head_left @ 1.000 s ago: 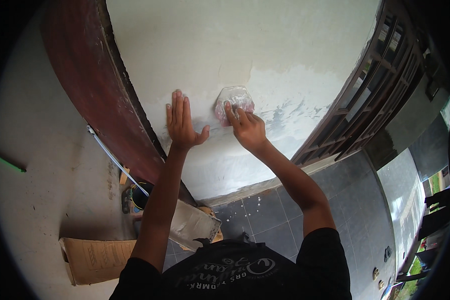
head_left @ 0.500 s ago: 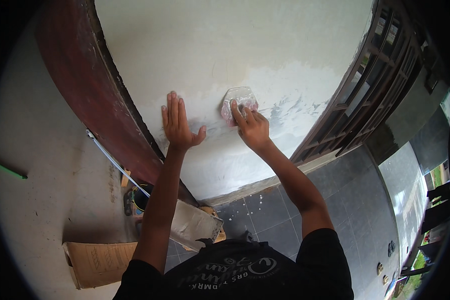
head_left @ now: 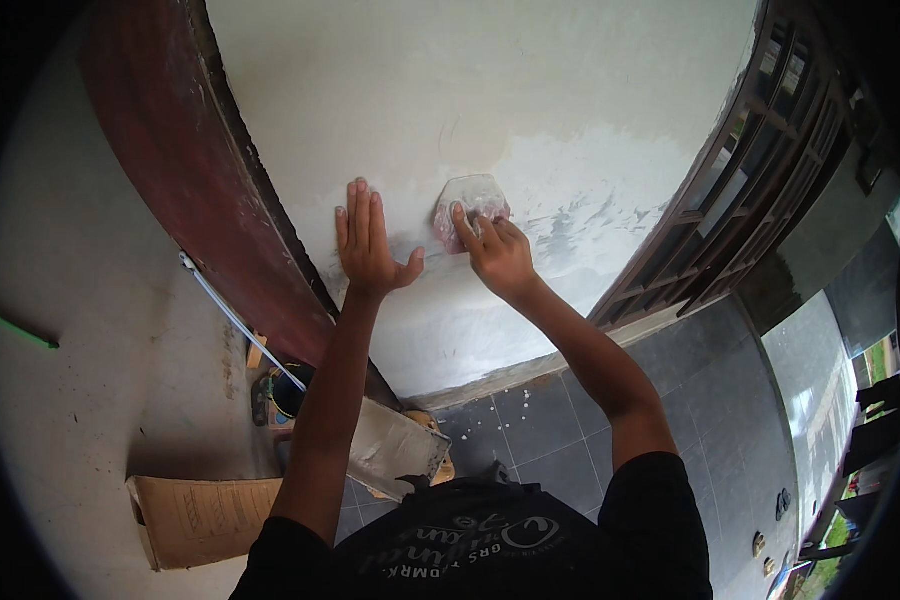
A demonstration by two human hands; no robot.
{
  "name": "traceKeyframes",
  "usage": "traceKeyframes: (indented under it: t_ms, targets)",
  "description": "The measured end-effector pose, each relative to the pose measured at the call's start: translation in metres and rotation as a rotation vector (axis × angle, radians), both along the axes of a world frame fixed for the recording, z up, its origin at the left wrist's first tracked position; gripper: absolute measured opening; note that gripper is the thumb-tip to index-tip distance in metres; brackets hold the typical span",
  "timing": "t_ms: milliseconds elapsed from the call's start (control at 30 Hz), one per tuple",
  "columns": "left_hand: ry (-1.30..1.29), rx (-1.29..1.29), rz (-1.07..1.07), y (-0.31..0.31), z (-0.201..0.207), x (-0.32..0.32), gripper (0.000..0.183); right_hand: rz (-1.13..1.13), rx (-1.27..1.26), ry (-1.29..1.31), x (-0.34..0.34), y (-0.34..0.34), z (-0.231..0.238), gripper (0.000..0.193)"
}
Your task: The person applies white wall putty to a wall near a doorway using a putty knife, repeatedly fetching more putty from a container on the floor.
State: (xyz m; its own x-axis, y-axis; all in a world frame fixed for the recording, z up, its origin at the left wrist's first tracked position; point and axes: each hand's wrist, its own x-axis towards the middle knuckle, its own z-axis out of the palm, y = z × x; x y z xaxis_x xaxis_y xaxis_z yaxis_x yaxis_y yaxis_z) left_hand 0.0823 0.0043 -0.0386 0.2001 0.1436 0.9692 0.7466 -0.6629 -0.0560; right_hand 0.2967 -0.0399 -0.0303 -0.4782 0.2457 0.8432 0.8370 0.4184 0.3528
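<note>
The flat scraper (head_left: 470, 189) is greyish white with pink smears and slanted corners. The right hand (head_left: 502, 260) grips it against the pale wall (head_left: 530, 80). Left of it, the left hand (head_left: 367, 255) lies open and flat on the wall. Near, white letters mark the black shirt (head_left: 410, 562).

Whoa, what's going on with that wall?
A person is holding a flat scraper against the wall with their right hand. Their left hand is spread flat on the wall, to the left of the scraper. The wall is patchy, with grey streaks just right of the scraper. A cardboard box sits off to the person's left.
</note>
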Motion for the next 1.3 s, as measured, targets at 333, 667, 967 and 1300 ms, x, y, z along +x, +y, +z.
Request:
traceKeyframes:
  t_ms: [333, 667, 967, 1300]
  targets:
    - [-0.029, 0.026, -0.011, -0.001, 0.003, -0.001, 0.077, 0.056, 0.091, 0.127, -0.015, -0.002, 0.085, 0.066]
    - [0.006, -0.003, -0.026, 0.001, 0.003, -0.001, 0.076, 0.097, -0.074, -0.033, -0.002, -0.024, 0.007, 0.063]
    - [0.0, -0.005, -0.021, 0.001, 0.0, -0.001, 0.076, 0.018, 0.034, 0.002, -0.013, 0.004, 0.045, 0.063]
    - [0.011, -0.005, 0.007, -0.002, 0.003, -0.005, 0.076, 0.098, 0.037, 0.142, -0.002, -0.029, 0.065, 0.071]
